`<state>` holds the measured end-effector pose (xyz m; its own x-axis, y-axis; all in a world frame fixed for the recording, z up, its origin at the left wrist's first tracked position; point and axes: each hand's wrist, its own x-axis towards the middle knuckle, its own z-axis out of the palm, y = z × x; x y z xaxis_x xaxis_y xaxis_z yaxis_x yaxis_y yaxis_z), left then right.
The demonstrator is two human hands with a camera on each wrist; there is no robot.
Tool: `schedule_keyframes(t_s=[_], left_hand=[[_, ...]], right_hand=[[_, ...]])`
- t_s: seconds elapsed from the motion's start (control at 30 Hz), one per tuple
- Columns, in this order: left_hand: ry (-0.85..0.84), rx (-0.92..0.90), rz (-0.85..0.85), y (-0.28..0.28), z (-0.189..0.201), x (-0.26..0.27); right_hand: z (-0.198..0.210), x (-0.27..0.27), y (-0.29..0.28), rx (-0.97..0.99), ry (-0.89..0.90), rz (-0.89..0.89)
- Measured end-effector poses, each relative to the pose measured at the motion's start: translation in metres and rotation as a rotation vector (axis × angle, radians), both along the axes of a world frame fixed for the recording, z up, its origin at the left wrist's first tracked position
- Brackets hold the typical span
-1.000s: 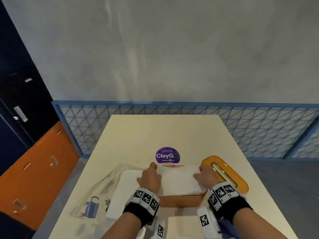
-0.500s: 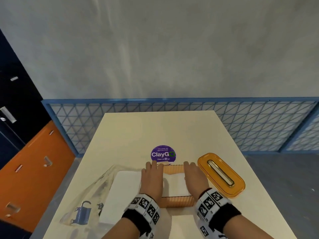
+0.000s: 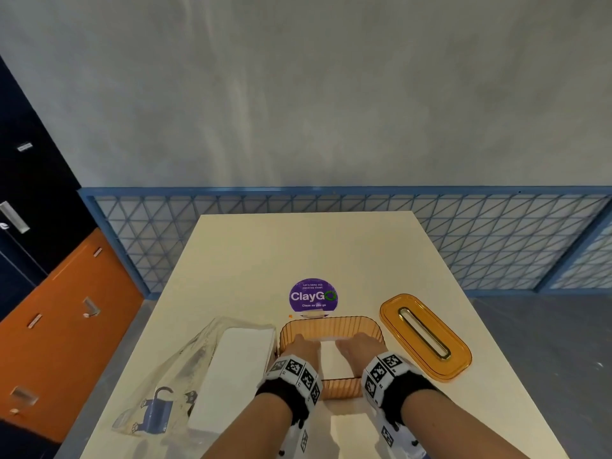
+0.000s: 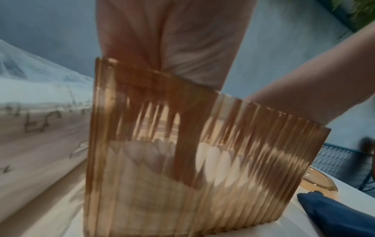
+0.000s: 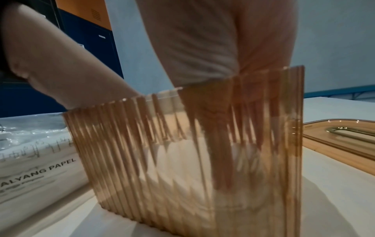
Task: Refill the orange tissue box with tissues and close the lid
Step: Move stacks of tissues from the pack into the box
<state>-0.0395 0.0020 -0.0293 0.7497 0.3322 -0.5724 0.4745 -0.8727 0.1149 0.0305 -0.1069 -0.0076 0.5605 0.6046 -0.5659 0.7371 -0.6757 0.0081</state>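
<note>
Now, line by line:
Tissue box: the orange tissue box [image 3: 331, 329] stands upright and open-topped on the tabletop [image 3: 298, 246], near its front edge; its ribbed translucent walls show in both wrist views [image 4: 202, 176] [image 5: 182, 160].
Tissues: a white stack of tissues [image 3: 329, 356] lies inside the box, its pale mass seen through the ribbed wall [image 4: 211, 157].
Left hand: the left hand [image 3: 303, 346] reaches down into the left part of the box, fingers extended and pressing on the stack; it grips nothing that I can see.
Right hand: the right hand [image 3: 356, 347] is inside the right part of the box, fingers likewise stretched down onto the tissues, seen through the wall in the right wrist view [image 5: 233, 128].
Hands together: both are flat and relaxed, side by side, with white tissue showing between them.
Lid: the orange lid [image 3: 425, 336], with a long metallic-rimmed slot, lies flat on the tabletop just right of the box, off it.
Tissue pack: a clear plastic pack [image 3: 185, 376] holding a white stack lies left of the box, close to its wall.
Sticker: a round purple "ClayGo" sticker [image 3: 313, 295] sits on the tabletop just behind the box.
</note>
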Motion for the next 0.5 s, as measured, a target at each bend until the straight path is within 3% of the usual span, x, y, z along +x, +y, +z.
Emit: schedule_keyframes(t_s=[0.13, 0.23, 0.3, 0.37, 0.43, 0.5], left_hand=[[0.007, 0.107, -0.058, -0.003, 0.001, -0.002], [-0.338, 0.155, -0.031, 0.002, 0.011, -0.012], [-0.624, 0.174, 0.094, 0.013, 0.02, -0.028], [-0.765, 0.183, 0.27, 0.029, 0.021, -0.049], [-0.709, 0.207, 0.413, 0.043, 0.014, -0.071], [-0.527, 0.195, 0.517, 0.05, 0.001, -0.087]], right_hand=[[0.005, 0.002, 0.0, -0.045, -0.037, 0.031], [0.009, 0.004, -0.001, 0.044, -0.12, -0.029], [0.015, 0.008, -0.007, 0.212, -0.191, -0.107], [0.019, 0.015, -0.019, 0.371, -0.242, -0.2], [0.018, 0.022, -0.033, 0.487, -0.242, -0.29], [0.011, 0.025, -0.043, 0.518, -0.176, -0.354]])
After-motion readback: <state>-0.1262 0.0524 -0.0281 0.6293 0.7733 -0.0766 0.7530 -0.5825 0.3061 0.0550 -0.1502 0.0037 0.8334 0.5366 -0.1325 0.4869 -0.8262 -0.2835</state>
